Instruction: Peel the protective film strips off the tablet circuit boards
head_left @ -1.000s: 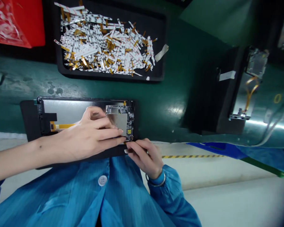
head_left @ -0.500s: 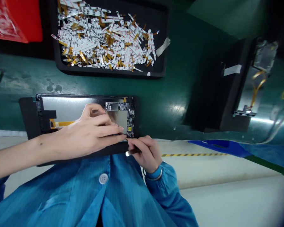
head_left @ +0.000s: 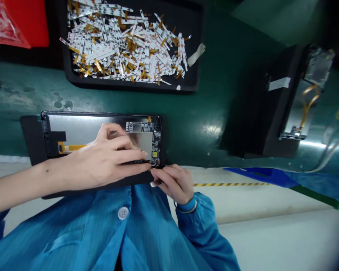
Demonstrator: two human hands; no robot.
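Observation:
An opened tablet (head_left: 76,126) lies on a black pad (head_left: 31,131) at the table's near edge, its silver back plate and green-black circuit board (head_left: 156,137) exposed. Across its lower part rests my left hand (head_left: 110,156), open, fingers stretched over the board and fingertips by the board's near right corner. My right hand (head_left: 173,182) is closed in a pinch at that same corner, close to the left fingertips. From under its fingers sticks the shiny end of a slim metal tool (head_left: 154,184); the rest of it is hidden. What lies between the fingertips is too small to make out.
A black tray (head_left: 130,86) heaped with white strips and orange flex cables (head_left: 130,49) stands behind the tablet. At the back left is a red bin (head_left: 36,26). Another opened device (head_left: 293,109) leans on a black block (head_left: 260,124) to the right.
My right hand has shifted and turned slightly at the board's corner, and less of the metal tool shows. The left hand stays nearly in place.

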